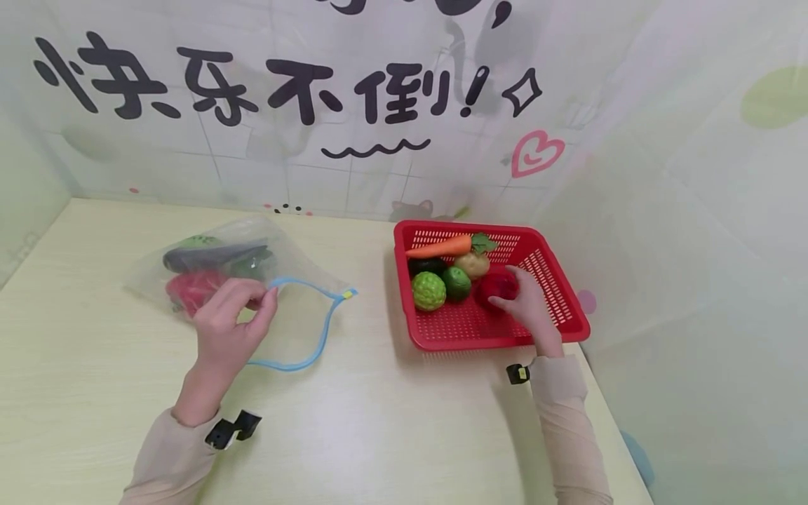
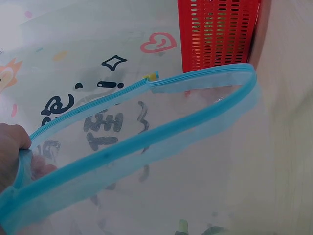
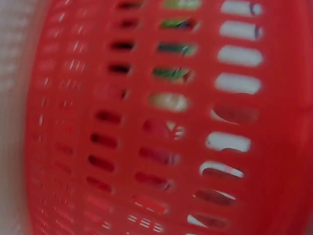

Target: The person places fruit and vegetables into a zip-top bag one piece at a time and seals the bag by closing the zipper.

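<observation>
My left hand (image 1: pixel 230 319) pinches the blue rim of a clear zip bag (image 1: pixel 303 361). The bag's mouth gapes toward the right, and a yellow slider (image 1: pixel 348 294) sits at its corner. Inside lie a long dark eggplant (image 1: pixel 198 258), a red item (image 1: pixel 197 286) and green ones, blurred by the plastic. In the left wrist view the bag's rim (image 2: pixel 195 122) stretches away from the hand. My right hand (image 1: pixel 527 301) reaches into a red basket (image 1: pixel 442 344), fingers and thumb around a dark red round fruit (image 1: pixel 495 286). The basket wall (image 3: pixel 288 147) hides that hand in the right wrist view.
Also in the basket are a carrot (image 1: pixel 442 248), a potato (image 1: pixel 473 265), a bumpy green fruit (image 1: pixel 428 291), a smooth green one (image 1: pixel 457 283) and a dark one (image 1: pixel 426 266). A printed sheet (image 1: pixel 303 168) hangs behind the pale table (image 1: pixel 353 435), with another sheet along the right.
</observation>
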A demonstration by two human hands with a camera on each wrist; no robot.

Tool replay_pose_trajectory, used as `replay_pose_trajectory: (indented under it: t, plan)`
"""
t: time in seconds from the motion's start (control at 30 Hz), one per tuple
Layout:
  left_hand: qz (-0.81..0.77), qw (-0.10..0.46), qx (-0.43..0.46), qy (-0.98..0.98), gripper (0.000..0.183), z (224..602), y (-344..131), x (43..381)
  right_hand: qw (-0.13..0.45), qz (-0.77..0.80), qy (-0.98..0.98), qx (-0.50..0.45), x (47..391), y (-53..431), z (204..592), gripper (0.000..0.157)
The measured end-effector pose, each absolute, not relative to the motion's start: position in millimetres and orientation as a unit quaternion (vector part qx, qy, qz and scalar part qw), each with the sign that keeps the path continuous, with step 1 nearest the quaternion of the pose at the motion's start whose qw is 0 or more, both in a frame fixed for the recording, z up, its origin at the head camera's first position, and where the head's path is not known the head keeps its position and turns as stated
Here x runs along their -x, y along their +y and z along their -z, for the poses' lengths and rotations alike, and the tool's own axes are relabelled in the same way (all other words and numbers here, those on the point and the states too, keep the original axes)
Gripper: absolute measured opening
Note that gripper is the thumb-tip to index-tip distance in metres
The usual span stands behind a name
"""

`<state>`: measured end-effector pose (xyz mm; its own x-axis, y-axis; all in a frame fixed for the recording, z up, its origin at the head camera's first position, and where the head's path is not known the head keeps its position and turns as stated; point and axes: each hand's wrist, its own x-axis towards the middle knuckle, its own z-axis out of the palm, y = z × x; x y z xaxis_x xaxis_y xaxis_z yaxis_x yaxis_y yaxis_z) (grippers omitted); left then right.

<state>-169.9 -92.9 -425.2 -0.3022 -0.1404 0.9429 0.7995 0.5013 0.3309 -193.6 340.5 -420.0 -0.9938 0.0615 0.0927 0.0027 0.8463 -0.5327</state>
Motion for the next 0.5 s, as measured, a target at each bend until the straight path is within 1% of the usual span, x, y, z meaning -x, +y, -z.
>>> replay_pose_trajectory:
  t: [0.13, 0.5]
  plan:
    - [0.434, 0.541, 0.242, -0.679, 0.042, 425, -94, 170, 0.023, -0.246, -0.969, 0.015, 203, 347, 425, 0.076]
    - [0.438, 0.54, 0.246, -0.675, 0.042, 422, -95, 169, -0.012, -0.24, -0.97, 0.036, 217, 361, 435, 0.073]
